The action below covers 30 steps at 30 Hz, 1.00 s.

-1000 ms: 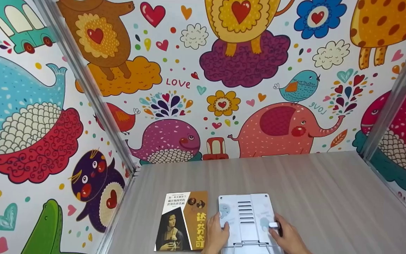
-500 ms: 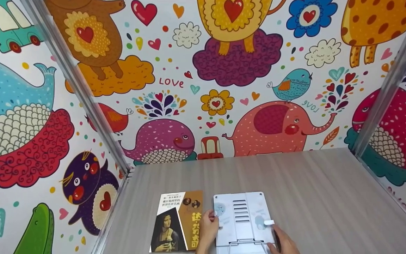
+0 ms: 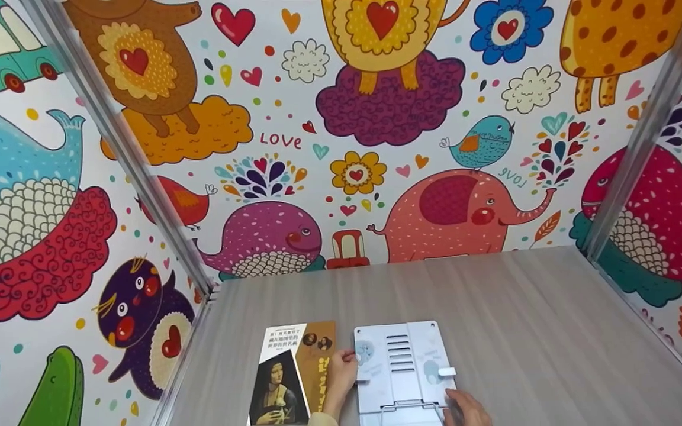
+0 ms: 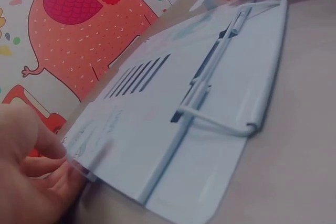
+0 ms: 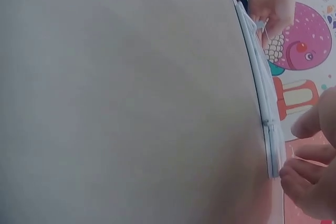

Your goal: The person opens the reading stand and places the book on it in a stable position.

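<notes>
A white book stand [image 3: 403, 387] with several slots and a wire support [image 3: 412, 405] lies flat on the table. My left hand [image 3: 343, 376] pinches its left edge, thumb on top and fingers beneath in the left wrist view [image 4: 37, 166]. At the lower right edge is my right hand [image 3: 465, 408], fingers loosely bent and fingertips right at the rim. In the right wrist view the thumb stands apart from the fingers [image 5: 299, 174]. A white clip [image 3: 447, 371] sticks out on the stand's right side. Another clip [image 3: 363, 381] shows beside my left hand.
A paperback book [image 3: 279, 378] with a portrait on its cover lies left of the stand, partly covered by my left hand. The wood-grain table [image 3: 495, 307] is bounded by cartoon-printed walls [image 3: 282, 231] with metal corner posts [image 3: 122, 148].
My right hand has left the right clip and moved lower along the edge. My left thumb has drawn back to the left edge. The whole view has shifted slightly, moving everything left.
</notes>
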Each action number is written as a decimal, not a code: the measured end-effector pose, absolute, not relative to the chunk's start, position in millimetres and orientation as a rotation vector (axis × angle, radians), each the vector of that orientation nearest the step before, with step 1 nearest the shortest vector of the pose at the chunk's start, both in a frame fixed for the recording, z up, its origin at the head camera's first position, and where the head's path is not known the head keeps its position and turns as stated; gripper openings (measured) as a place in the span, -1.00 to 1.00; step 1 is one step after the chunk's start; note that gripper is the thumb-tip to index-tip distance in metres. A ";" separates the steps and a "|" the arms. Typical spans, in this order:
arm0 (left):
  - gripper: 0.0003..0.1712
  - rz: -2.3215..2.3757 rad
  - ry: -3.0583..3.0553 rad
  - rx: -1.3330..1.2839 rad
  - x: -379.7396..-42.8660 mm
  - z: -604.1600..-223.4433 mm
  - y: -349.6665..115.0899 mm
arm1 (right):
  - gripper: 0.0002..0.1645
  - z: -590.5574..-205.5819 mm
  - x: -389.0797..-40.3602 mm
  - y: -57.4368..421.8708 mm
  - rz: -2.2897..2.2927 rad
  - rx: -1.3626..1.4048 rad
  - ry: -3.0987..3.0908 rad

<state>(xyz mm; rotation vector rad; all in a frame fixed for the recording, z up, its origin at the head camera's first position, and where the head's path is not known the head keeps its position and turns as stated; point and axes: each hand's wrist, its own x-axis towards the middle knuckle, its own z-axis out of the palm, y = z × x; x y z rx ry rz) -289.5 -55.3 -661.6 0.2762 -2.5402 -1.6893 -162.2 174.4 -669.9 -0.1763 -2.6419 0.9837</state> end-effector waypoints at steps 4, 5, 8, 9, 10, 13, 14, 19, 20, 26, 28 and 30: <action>-0.76 -1.660 -2.610 0.258 -295.0 -657.9 -55.9 | -0.70 -665.9 -164.3 174.4 1.129 -0.145 -2.706; -0.76 -1.659 -2.620 0.250 -295.7 -657.1 -56.2 | -0.72 -664.9 -165.4 175.3 1.176 -0.131 -2.726; -0.79 -1.649 -2.628 0.234 -297.0 -655.5 -57.2 | -0.78 -665.2 -167.4 177.3 1.326 -0.098 -2.715; -0.80 -1.647 -2.631 0.237 -297.6 -655.2 -57.5 | -0.79 -665.8 -168.3 178.0 1.367 -0.088 -2.703; -0.81 -1.635 -2.630 0.227 -297.8 -655.2 -57.9 | -0.80 -666.4 -169.2 178.9 1.397 -0.084 -2.704; -0.84 -1.620 -2.634 0.243 -298.8 -656.1 -59.0 | -0.84 -668.0 -170.7 181.2 1.492 -0.108 -2.702; -0.85 -1.617 -2.634 0.242 -299.0 -656.8 -59.5 | -0.84 -668.4 -171.1 181.7 1.519 -0.123 -2.702; -0.88 -1.608 -2.625 0.258 -298.9 -662.5 -61.8 | -0.84 -669.7 -172.9 183.5 1.611 -0.147 -2.725; -0.88 -1.606 -2.617 0.245 -299.2 -663.9 -62.5 | -0.83 -670.0 -173.4 184.0 1.631 -0.147 -2.727; -0.85 -1.750 -2.539 0.162 -301.5 -671.7 -68.6 | -0.78 -672.3 -176.4 187.4 1.726 -0.198 -2.705; -0.84 -1.808 -2.523 0.163 -302.2 -673.4 -70.6 | -0.78 -673.5 -177.1 188.3 1.758 -0.232 -2.689; -0.84 -1.827 -2.515 0.162 -302.9 -675.0 -72.1 | -0.77 -675.1 -177.6 189.0 1.790 -0.263 -2.673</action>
